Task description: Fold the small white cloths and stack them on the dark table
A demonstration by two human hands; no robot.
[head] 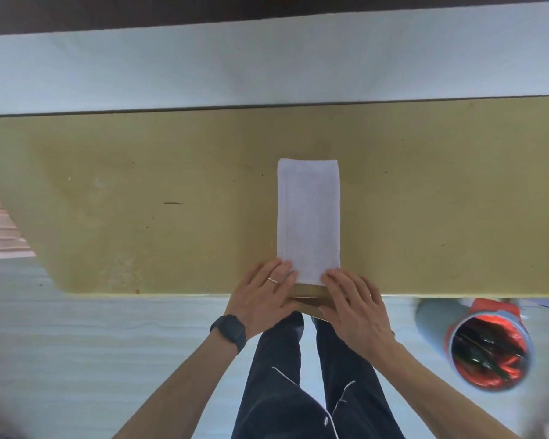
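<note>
Centre frame, the left hand (pixel 263 289) and right hand (pixel 352 299), slightly apart, press flat fingers on a folded white cloth's (pixel 308 217) near end.

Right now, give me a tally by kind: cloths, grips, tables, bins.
White cloth: 1
Grips pressing its near end: 2, left grip and right grip
Table: 1
Red-lined bin: 1
Total: 5

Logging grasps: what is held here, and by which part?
Nothing gripped: the left hand and right hand press flat fingers on the white cloth at its near corners.
</note>
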